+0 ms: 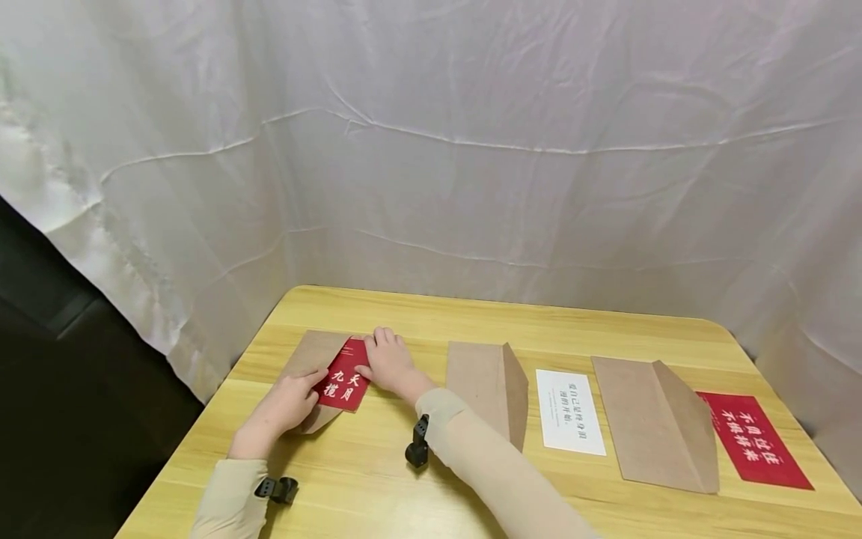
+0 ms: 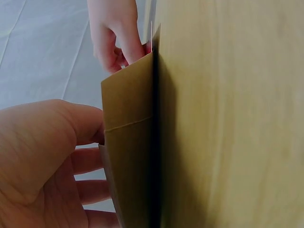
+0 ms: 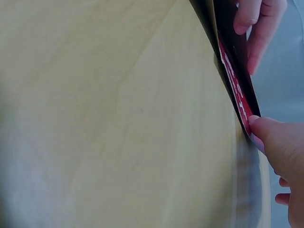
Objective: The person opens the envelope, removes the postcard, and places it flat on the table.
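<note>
A red card [image 1: 346,370] with white characters lies partly inside a brown paper envelope [image 1: 311,350] at the table's left. With thumb and fingers, my left hand [image 1: 286,404] holds the envelope's left side; the left wrist view has the thumb on the near face of the brown paper [image 2: 127,102] and the fingers behind. My right hand [image 1: 390,363] pinches the card's right edge near its top corner. From the right wrist, the red card [image 3: 236,88] shows as a narrow strip between the envelope's layers, its end between thumb and fingers.
To the right on the wooden table [image 1: 377,479] lie a second brown envelope [image 1: 474,374], a white card [image 1: 570,412], a third envelope [image 1: 640,419] and another red card [image 1: 761,442], partly under that envelope's flap. A pale curtain [image 1: 505,187] hangs behind the table's far edge.
</note>
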A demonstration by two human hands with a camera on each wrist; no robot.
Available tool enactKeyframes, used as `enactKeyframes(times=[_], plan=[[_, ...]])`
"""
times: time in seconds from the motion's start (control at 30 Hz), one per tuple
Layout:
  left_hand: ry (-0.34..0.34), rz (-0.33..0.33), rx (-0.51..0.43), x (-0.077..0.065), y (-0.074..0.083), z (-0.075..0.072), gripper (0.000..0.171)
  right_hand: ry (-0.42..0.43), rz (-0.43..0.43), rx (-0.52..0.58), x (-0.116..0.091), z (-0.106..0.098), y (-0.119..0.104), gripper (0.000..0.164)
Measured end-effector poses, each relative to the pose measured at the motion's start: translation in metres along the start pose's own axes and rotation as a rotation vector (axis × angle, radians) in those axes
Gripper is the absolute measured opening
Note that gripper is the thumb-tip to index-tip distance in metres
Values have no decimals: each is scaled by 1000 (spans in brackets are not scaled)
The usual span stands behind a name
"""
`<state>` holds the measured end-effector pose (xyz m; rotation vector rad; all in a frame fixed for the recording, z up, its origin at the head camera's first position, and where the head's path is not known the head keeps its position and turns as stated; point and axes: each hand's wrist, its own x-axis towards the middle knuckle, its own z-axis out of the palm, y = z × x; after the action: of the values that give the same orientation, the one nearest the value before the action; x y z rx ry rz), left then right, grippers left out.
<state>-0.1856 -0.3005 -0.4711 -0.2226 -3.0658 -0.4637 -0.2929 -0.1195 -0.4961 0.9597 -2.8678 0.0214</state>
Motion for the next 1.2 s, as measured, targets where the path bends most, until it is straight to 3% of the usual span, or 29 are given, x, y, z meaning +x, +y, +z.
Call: enactKeyframes(times=[0.33, 0.87, 1.2], plan=[[-9, -15, -9, 0, 0, 0, 42, -34, -28, 38, -6, -3, 16, 63], [12, 43, 30, 0, 1, -3, 41, -45, -80, 47, -17, -7, 43, 61], [-17, 54, 21, 0, -1, -4, 41, -87, -84, 71, -26, -10, 55, 60]])
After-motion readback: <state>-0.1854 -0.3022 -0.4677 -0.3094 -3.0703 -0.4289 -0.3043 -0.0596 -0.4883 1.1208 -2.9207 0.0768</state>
